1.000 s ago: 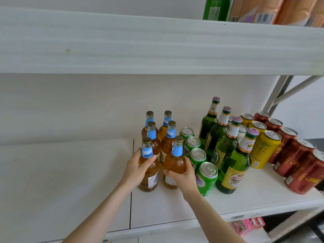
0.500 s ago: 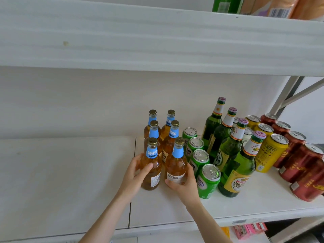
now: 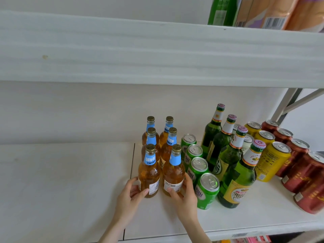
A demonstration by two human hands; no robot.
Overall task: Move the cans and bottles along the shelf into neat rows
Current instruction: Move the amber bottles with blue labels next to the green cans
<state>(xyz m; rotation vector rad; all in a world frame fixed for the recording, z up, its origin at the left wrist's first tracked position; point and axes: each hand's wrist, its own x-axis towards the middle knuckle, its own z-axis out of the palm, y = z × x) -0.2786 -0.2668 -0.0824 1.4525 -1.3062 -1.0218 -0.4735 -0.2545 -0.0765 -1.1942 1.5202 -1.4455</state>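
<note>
Bottles of amber glass with blue neck labels stand two by three on the flat white shelf (green metal cans just beside). The left hand grips the front-left bottle low down; the right hand grips the front-right bottle.

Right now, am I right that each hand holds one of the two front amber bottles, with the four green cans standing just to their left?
Not quite: the head view shows the four green cans to the right of the bottles, not the left. The rest holds: the left hand holds the front left amber bottle, the right hand the front right amber bottle.
</note>
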